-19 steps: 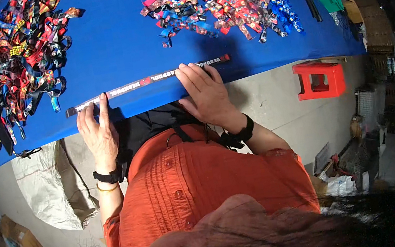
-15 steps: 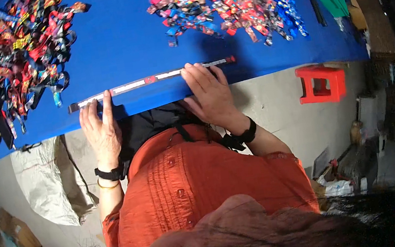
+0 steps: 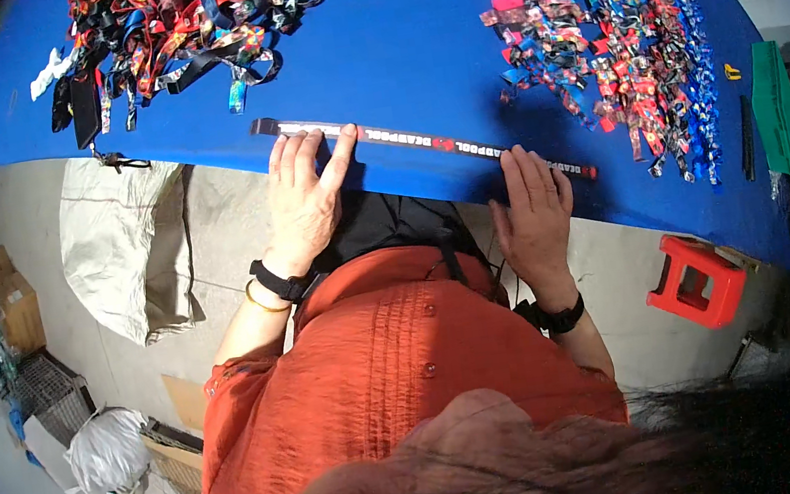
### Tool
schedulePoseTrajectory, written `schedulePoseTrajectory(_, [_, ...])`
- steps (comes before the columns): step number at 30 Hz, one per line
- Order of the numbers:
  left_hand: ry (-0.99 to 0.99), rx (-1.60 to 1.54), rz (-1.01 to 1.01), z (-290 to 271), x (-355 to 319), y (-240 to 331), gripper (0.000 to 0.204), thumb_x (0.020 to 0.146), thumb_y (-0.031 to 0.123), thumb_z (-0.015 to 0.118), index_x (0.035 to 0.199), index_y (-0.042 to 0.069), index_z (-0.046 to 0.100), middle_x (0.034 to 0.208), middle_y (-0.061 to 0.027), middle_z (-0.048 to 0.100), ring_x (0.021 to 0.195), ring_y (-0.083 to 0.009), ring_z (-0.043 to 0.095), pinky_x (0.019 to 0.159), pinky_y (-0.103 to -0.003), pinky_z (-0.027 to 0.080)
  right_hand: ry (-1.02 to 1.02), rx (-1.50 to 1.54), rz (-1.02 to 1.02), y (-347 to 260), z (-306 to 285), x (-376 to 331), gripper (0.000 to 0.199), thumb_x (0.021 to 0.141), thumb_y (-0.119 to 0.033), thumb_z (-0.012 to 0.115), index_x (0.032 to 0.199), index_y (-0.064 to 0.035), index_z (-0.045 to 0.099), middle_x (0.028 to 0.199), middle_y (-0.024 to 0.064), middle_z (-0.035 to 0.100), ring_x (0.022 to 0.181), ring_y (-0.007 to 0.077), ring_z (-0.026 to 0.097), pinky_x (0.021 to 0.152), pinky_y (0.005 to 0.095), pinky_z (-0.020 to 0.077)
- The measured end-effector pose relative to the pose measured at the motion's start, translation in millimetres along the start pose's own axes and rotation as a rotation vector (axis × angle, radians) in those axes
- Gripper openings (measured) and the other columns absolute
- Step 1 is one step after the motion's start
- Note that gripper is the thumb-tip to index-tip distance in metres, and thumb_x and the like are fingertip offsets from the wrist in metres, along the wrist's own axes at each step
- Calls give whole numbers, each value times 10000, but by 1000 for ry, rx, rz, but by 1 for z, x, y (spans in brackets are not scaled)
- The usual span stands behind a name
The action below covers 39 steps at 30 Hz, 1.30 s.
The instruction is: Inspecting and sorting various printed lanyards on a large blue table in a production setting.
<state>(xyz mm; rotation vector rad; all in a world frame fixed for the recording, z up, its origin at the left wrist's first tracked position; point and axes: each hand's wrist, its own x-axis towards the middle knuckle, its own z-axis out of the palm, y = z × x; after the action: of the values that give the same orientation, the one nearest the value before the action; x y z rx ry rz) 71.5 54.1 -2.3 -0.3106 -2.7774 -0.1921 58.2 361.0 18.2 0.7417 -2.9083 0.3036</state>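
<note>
A long, narrow black fabric strap (image 3: pixel 415 140) with white lettering and red emblems lies flat near the front edge of the blue-covered table (image 3: pixel 405 33). My left hand (image 3: pixel 308 204) rests palm down by its left part, the fingertips pressing on the band. Toward the other end, my right hand (image 3: pixel 535 222) lies with its fingers stretched over the strap. Neither hand grips it; both have their fingers extended. The fingers cover parts of the strap, while its two ends show beyond them.
A tangled heap of colourful straps (image 3: pixel 172 26) lies at the far left. Rows of patterned straps (image 3: pixel 624 43) lie to the right, near yellow snips (image 3: pixel 732 72) and a green board (image 3: pixel 775 107). A red stool (image 3: pixel 695 282) and a white sack (image 3: pixel 117 246) are on the floor.
The view has turned, so the table, strap and hands now slant down to the right. Both hands are still flat on the strap, which looks straight in both frames.
</note>
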Motion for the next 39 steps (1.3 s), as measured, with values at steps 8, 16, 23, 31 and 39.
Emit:
schedulePoseTrajectory(8, [22,-28,1,3,-1,-1,666,803,34,590,1437,219,507,1238,-152,523,1183,-325,508,1101,-520,357,18,6,-5,1,1,0,652,858,-154,660,1460,-55,428,1478,115,457,1362,276,431,1134,501,276])
schedulePoseTrajectory(16, [36,-21,-8,8,-1,-4,664,815,18,565,1441,233,515,1236,-148,509,1185,-337,497,1097,-522,362,9,16,34,-2,-1,4,664,830,-115,690,1446,-70,445,1452,116,483,1335,287,460,1117,484,303])
schedulePoseTrajectory(23, [-21,-47,-12,6,-1,-1,788,750,-25,595,1478,246,469,1283,-169,488,1223,-367,456,1126,-531,328,45,7,28,-2,-1,3,622,847,-125,685,1428,-67,471,1441,116,483,1323,278,467,1101,450,334])
schedulePoseTrajectory(31, [-11,-40,-9,2,-1,1,816,735,-26,622,1488,239,452,1273,-176,491,1218,-374,458,1118,-530,337,128,41,22,-6,-5,7,539,824,-109,707,1342,-55,572,1154,116,530,1097,303,526,941,446,411])
schedulePoseTrajectory(39, [-30,-26,-4,2,0,1,798,749,-23,614,1485,241,453,1271,-174,493,1213,-371,466,1115,-534,342,108,32,10,-1,0,8,555,812,-95,704,1346,-50,561,1138,113,541,1067,302,534,925,445,414])
